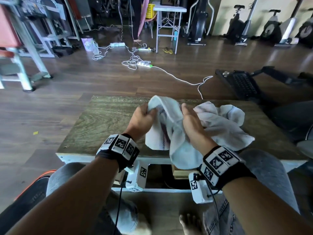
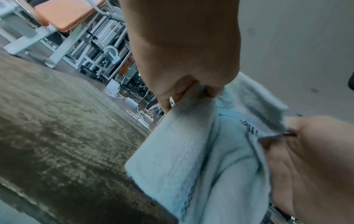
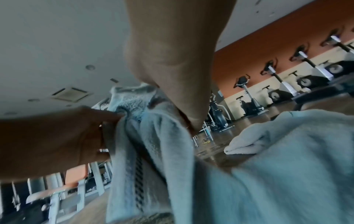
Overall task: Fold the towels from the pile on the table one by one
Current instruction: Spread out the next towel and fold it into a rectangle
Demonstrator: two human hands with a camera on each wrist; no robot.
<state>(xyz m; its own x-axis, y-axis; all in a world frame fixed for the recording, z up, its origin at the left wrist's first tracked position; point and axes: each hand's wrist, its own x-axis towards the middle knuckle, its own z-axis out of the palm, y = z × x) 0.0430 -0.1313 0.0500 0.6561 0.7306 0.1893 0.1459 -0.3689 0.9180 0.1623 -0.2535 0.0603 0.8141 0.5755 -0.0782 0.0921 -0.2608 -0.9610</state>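
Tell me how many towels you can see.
2. One towel is held up by left hand and right hand; a crumpled towel lies on the table. More may be hidden.

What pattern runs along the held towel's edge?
A dark checkered stripe on the towel, clearest in the right wrist view.

- left hand (image 2: 184, 60) pinches the top edge of a pale towel (image 2: 182, 159)
- towel hangs above the wooden table (image 2: 57, 136)
- right hand (image 2: 310, 159) grips its other side
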